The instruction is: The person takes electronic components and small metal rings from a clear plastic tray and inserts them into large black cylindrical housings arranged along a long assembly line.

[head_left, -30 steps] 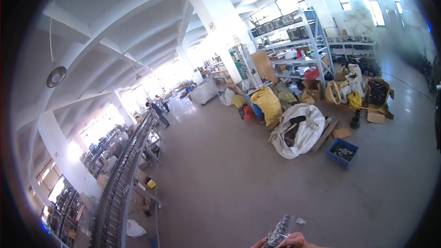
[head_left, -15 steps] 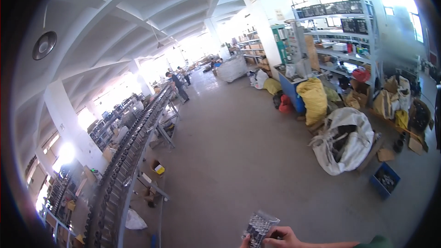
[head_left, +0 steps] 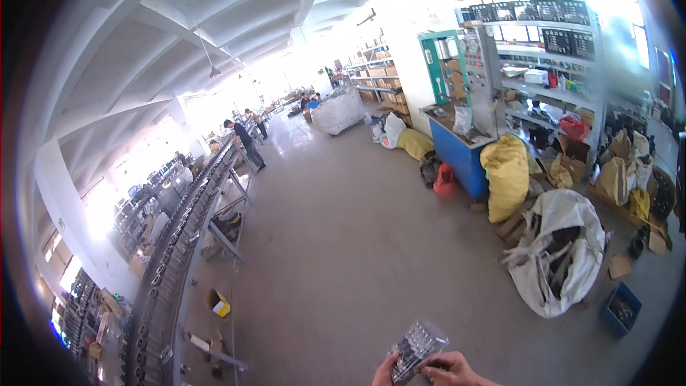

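At the bottom edge, a clear plastic bag [head_left: 421, 342] full of small silvery and dark parts is held up in front of me. My left hand [head_left: 386, 372] is closed around its left side, the thumb along the edge. On the other side, my right hand [head_left: 453, 370] has its fingers bent and pinched together at the bag's lower right edge. The exact kind of the small parts is too fine to make out.
On the left runs a long conveyor line [head_left: 161, 264] with dark round parts. To the right are a large white sack [head_left: 582, 264], a blue bin [head_left: 622, 309], a yellow sack [head_left: 506, 179] and a blue-sided machine bench [head_left: 457, 157]. A person [head_left: 244, 144] stands beside the conveyor.
My view has shifted forward and turned slightly right; the white sack and bench look nearer. Both hands still hold the bag, which shows a little further right and more tilted.
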Available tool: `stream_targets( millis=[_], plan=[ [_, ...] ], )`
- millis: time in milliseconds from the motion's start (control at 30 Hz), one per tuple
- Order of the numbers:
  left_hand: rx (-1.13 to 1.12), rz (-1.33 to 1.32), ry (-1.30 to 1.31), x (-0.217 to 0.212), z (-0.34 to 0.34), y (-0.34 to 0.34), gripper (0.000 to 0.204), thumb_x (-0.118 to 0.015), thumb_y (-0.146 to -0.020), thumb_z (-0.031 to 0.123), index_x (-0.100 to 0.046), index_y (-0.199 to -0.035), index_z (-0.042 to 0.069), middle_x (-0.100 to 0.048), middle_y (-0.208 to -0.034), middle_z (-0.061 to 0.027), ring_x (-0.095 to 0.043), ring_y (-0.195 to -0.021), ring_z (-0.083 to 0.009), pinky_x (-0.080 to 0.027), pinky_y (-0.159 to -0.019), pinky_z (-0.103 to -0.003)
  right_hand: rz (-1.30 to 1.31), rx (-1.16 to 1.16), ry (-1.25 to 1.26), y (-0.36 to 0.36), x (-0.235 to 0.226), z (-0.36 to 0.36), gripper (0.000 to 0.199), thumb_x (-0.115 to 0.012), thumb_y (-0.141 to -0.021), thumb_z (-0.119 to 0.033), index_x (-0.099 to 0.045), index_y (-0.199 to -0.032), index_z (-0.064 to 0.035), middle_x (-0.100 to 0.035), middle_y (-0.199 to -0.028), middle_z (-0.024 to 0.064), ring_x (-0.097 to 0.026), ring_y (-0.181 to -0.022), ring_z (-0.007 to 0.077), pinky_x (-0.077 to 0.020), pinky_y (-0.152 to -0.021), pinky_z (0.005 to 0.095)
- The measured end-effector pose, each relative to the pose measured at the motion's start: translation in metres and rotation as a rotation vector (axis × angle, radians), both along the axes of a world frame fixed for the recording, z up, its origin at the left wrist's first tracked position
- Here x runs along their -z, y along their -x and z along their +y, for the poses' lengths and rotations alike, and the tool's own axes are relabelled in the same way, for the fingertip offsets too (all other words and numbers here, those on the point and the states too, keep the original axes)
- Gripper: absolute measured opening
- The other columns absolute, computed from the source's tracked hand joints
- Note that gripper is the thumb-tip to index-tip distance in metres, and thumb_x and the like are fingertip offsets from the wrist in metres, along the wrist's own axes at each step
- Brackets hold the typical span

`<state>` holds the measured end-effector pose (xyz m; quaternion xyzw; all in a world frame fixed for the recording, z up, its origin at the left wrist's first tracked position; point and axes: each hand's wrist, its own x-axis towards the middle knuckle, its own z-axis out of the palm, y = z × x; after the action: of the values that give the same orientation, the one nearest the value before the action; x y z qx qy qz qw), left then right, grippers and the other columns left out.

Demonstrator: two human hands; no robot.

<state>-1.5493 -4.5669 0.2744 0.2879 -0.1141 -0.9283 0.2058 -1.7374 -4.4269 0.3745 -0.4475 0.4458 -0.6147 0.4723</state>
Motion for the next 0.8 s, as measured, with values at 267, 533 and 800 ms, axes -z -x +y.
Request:
stream_targets(
  millis=[267,533,800],
  plan=[
    [-0.239,0.176,-0.072,-0.048,-0.308,0.053,0.027,-0.06,-0.098,0.029,-0.07,-0.107,0.006,-0.076,-0.091,-0.0089,-0.074,-0.075,-0.0236,-0.064,-0.064,-0.038,0.196,-0.266,0.199,0.079,-0.027,-0.384,0.015,-0.073,-0.093,-0.011,-0.075,-0.105,-0.0022,-0.076,-0.099,0.0078,-0.069,-0.088,0.0091,-0.0542,-0.076,0.0257],
    [-0.482,-0.023,-0.06,-0.056,-0.615,0.098,0.036,-0.048,-0.104,0.027,-0.065,-0.122,0.001,-0.072,-0.114,-0.0141,-0.07,-0.096,-0.0277,-0.061,-0.08,-0.043,0.511,-0.453,0.494,0.125,-0.036,-0.744,0.015,-0.078,-0.089,-0.016,-0.076,-0.096,-0.0027,-0.074,-0.085,0.0102,-0.071,-0.072,0.0231,-0.0564,-0.064,0.0347],
    [-0.324,-0.181,0.047,-0.13,-0.99,0.182,0.036,-0.048,-0.103,0.027,-0.065,-0.121,0.001,-0.074,-0.105,-0.013,-0.072,-0.091,-0.027,-0.063,-0.074,-0.045,0.608,-0.086,0.573,0.184,-0.043,-1.09,0.016,-0.084,-0.082,-0.015,-0.077,-0.091,-0.004,-0.069,-0.074,0.0108,-0.061,-0.057,0.0166,-0.0486,-0.053,0.0295]
  ],
)
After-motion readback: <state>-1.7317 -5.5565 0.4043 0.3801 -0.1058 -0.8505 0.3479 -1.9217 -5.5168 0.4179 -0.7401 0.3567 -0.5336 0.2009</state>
